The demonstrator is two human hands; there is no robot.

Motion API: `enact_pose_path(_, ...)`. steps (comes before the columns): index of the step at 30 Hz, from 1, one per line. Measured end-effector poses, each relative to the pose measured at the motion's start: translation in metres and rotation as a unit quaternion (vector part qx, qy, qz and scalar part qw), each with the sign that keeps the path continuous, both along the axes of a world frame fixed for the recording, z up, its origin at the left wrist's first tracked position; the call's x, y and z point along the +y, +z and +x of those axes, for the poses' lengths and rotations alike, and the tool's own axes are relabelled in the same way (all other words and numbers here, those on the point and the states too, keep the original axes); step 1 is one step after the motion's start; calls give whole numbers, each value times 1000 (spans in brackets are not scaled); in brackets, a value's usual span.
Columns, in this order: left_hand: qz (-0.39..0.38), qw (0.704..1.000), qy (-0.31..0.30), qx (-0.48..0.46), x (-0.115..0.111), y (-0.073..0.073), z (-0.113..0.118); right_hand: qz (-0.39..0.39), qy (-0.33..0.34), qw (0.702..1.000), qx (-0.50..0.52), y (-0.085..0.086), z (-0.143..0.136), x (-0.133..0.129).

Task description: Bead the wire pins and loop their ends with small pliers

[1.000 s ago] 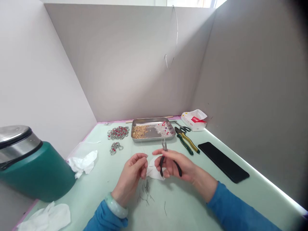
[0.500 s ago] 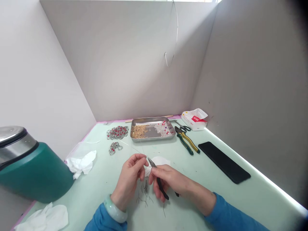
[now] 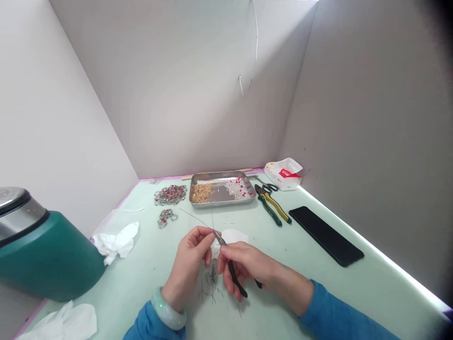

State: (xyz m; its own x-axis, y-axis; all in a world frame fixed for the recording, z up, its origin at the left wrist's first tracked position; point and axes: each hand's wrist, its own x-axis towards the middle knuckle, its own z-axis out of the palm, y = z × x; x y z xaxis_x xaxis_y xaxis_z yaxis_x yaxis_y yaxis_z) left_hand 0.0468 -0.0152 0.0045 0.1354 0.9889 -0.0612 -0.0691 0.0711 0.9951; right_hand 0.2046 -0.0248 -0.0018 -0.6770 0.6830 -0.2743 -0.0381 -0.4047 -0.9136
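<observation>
Between thumb and forefinger, my left hand (image 3: 196,248) pinches a thin wire (image 3: 194,216), whose ends stick out toward the tray. My right hand (image 3: 244,264) is wrapped round black-handled needle-nose pliers (image 3: 231,271). The pliers' tips meet the wire right at my left fingertips; whether a bead sits there is too small to tell. Below my hands lie several short cut wires (image 3: 212,278) on the pale green table. A white tissue (image 3: 235,236) lies partly hidden behind my right hand.
A metal tray (image 3: 222,205) holds gold and clear-red beads. Left of it lie beaded ring piles (image 3: 170,194). To the right are green-yellow pliers (image 3: 272,205), scissors (image 3: 269,187), a tissue pack (image 3: 284,174) and a black phone (image 3: 325,236). A green bottle (image 3: 56,255) stands at left.
The pliers' tips have come in closer to my left fingertips and the wire. My view has shifted slightly; both hands keep their holds.
</observation>
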Motion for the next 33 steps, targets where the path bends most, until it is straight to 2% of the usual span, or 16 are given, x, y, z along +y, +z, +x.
enact_pose_path(7,46,997,18,57,-1,1,0,-55,25,997,38,0,4,2)
enact_pose_path(13,68,991,19,112,-1,2,-2,-68,24,997,41,1,6,2)
enact_pose_path(24,20,1000,-12,22,-1,3,-1,-66,30,996,53,-1,6,1)
enact_pose_path(33,30,999,-2,37,0,5,-1,-66,37,995,66,-2,6,1)
